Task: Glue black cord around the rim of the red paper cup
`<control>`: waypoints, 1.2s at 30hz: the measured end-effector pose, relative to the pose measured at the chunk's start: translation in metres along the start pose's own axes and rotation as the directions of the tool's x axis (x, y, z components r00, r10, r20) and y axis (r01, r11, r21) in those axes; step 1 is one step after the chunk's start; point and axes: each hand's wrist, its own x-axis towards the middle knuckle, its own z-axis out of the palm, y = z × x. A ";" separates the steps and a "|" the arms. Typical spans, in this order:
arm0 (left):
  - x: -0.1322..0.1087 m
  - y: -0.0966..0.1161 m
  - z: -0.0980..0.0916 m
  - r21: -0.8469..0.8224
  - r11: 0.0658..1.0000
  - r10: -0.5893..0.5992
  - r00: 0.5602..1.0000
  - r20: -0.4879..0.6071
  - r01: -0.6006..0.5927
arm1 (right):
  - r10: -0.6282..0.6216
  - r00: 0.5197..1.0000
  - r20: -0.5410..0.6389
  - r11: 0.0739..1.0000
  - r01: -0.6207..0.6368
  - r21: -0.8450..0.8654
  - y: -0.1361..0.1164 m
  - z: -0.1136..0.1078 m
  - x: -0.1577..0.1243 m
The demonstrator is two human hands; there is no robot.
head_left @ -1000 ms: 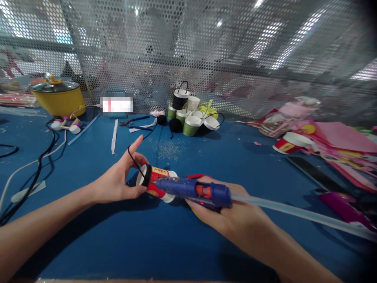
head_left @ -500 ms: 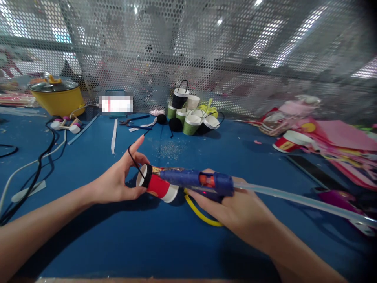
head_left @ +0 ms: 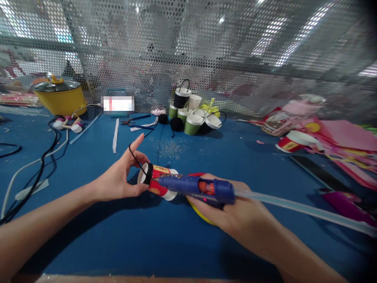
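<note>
My left hand (head_left: 125, 177) grips a red-and-white paper cup (head_left: 159, 190) by its black-banded rim, the cup lying on its side with its mouth to the left. A thin black cord (head_left: 136, 158) loops from the rim around my raised index finger. My right hand (head_left: 232, 208) is wrapped around a blue glue gun (head_left: 179, 184). The nozzle points left and meets the cup near the black band; whether it touches cannot be made out. A long clear glue stick (head_left: 288, 204) sticks out of the gun's rear.
Several small green, black and white cups (head_left: 193, 124) stand at the back. Pliers (head_left: 138, 122) lie left of them, near a yellow pot (head_left: 60, 98). To the right are another red cup (head_left: 290, 143), a phone (head_left: 315, 171) and pink sheets (head_left: 338, 133).
The cup has rolled in my left hand, so its yellow label now shows on the upper side. The glue gun's nozzle has shifted slightly left and down along the band.
</note>
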 end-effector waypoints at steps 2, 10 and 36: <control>0.000 0.000 0.000 -0.011 1.000 0.021 1.000 0.020 -0.021 | 0.035 0.999 0.025 0.999 -0.035 0.005 0.003 0.000 0.000; -0.002 0.002 -0.001 0.028 0.997 0.073 0.994 0.087 -0.075 | 0.079 0.991 0.109 0.996 -0.075 -0.043 0.006 -0.006 0.007; 0.001 0.000 0.001 -0.109 0.993 0.043 0.999 0.008 -0.042 | 0.477 0.840 0.258 0.716 -0.541 0.440 0.029 -0.016 0.028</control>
